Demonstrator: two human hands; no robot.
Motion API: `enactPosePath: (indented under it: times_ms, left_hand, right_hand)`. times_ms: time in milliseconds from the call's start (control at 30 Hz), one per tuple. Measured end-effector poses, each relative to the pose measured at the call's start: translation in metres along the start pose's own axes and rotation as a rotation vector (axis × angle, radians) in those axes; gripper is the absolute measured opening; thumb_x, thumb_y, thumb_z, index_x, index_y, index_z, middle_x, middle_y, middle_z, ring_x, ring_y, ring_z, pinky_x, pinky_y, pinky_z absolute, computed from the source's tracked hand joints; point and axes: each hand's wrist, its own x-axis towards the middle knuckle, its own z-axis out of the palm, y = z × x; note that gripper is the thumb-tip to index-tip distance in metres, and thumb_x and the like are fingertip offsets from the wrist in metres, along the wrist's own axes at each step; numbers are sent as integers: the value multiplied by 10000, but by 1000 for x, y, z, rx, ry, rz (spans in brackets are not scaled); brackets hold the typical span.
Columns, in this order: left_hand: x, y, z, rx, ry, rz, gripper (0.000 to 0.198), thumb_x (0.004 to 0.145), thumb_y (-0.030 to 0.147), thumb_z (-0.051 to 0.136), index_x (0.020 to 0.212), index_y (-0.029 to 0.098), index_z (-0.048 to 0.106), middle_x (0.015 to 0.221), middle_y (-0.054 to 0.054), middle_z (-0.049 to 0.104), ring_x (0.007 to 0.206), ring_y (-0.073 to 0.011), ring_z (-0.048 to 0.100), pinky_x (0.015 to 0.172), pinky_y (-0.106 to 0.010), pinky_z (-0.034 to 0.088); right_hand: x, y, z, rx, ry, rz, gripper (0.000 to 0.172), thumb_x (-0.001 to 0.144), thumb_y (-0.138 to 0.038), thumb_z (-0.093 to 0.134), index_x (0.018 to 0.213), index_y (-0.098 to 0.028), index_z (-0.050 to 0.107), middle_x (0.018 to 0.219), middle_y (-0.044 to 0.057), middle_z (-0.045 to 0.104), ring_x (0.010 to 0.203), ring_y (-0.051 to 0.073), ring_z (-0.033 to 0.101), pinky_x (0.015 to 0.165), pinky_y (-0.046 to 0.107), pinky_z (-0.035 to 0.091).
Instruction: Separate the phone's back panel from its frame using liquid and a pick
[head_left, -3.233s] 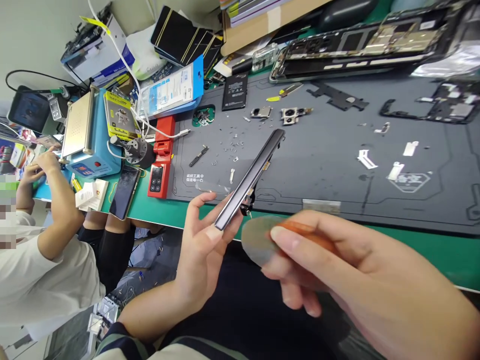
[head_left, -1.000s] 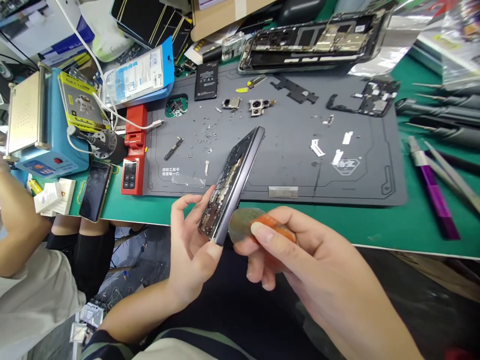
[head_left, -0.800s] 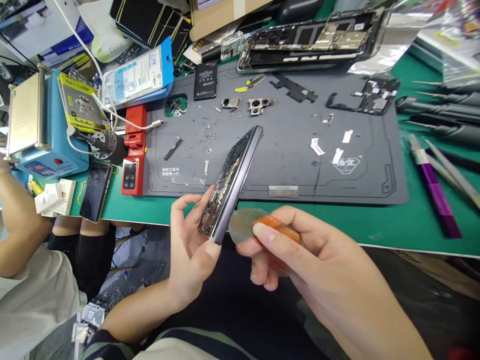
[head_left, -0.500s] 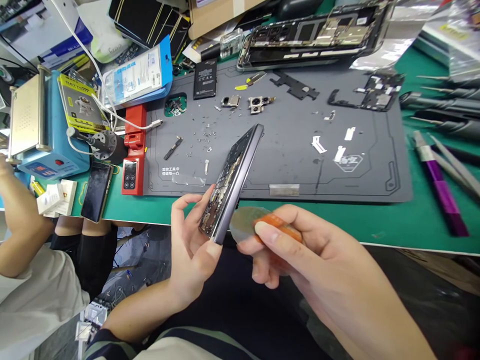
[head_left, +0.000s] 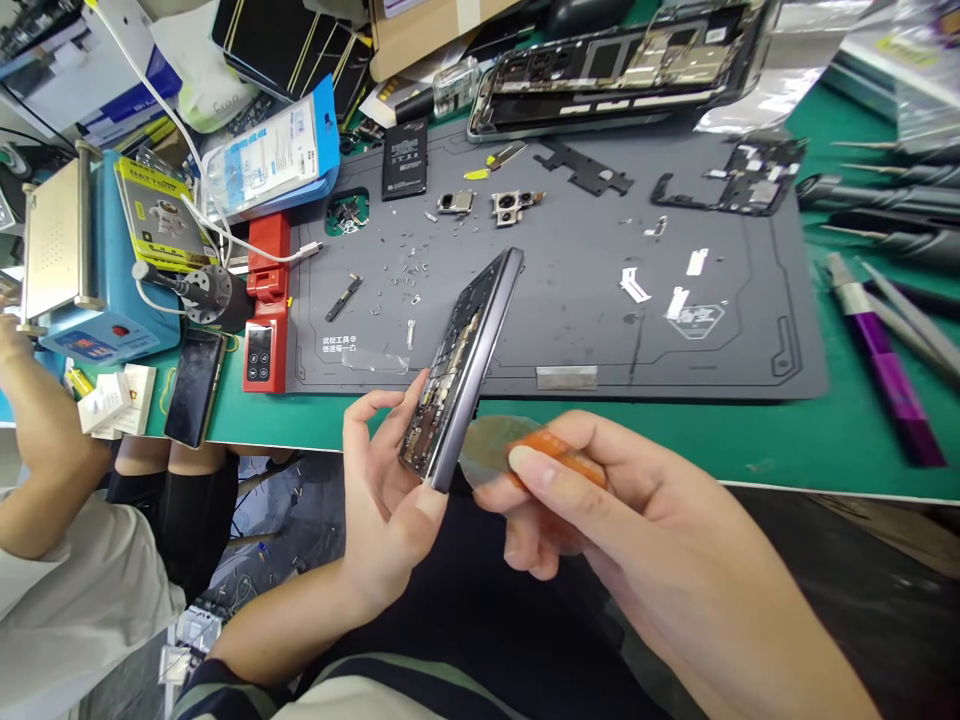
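My left hand [head_left: 390,500] is closed around the lower end of an opened smartphone [head_left: 469,365], held tilted on edge above the table's front. Its inner circuitry faces left and its purple-grey frame faces right. Between the thumb and fingers of my right hand [head_left: 585,490] is a thin, rounded pry card [head_left: 484,450] with an orange grip. The card's thin edge is close beside the phone's lower right side; whether it touches the seam, I cannot tell. Beyond the phone, a camera module [head_left: 510,207] and a battery [head_left: 405,160] lie on the grey work mat [head_left: 570,320].
Small screws [head_left: 405,270] are scattered on the mat. At its back lies another opened phone [head_left: 622,80]. A red device [head_left: 266,300] and a blue machine [head_left: 112,310] stand left; tweezers and a purple-handled tool [head_left: 889,370] lie right. A co-worker's arm [head_left: 45,430] is at far left.
The view has shifted very slightly. Both hands keep nearly the same pose, with the phone and the pry card almost unmoved.
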Motion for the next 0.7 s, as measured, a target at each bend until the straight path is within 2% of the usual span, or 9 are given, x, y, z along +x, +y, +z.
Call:
enactPosePath:
  times_ms: [100, 233, 367, 533, 700]
  left_hand:
    - [0, 0, 0, 21, 1, 6, 629, 949, 467, 895, 1379, 313, 462, 1695, -155, 682, 1382, -290, 783, 1149, -476, 635]
    - [-1, -1, 0, 40, 0, 34, 600, 974, 397, 895, 1399, 315, 481, 1696, -141, 690, 1369, -230, 785, 1115, -376, 629]
    - [-3, -3, 1, 88, -9, 63, 575, 989, 380, 885, 1402, 309, 492, 1712, -157, 676, 1296, -201, 805, 1025, -318, 633]
    - [-5, -6, 2, 125, -29, 115, 595, 998, 466, 884, 1427, 301, 506, 1730, -183, 655, 1344, -233, 799, 1097, -364, 631]
    - [-5, -10, 3, 140, -47, 168, 556, 1026, 442, 853, 1450, 313, 517, 1722, -169, 663, 1319, -213, 805, 1083, -345, 628]
  right_hand:
    - [-2, -2, 3, 10, 7, 11, 526, 936, -716, 925, 910, -220, 750, 863, 68, 829, 620, 127, 720, 569, 176, 602]
    - [-5, -1, 8, 53, 106, 23, 534, 906, -704, 962, 894, -218, 742, 879, 61, 834, 630, 110, 716, 593, 163, 615]
    - [-2, 6, 8, 61, 61, -60, 465, 946, -663, 947, 908, -232, 776, 906, 63, 839, 640, 115, 740, 601, 173, 640]
    - [2, 9, 11, 72, 188, -129, 495, 892, -703, 970, 852, -237, 808, 800, 65, 784, 582, 125, 709, 548, 184, 627]
    - [2, 11, 10, 98, 209, -104, 505, 877, -701, 980, 850, -234, 790, 826, 69, 789, 589, 135, 711, 544, 195, 628]
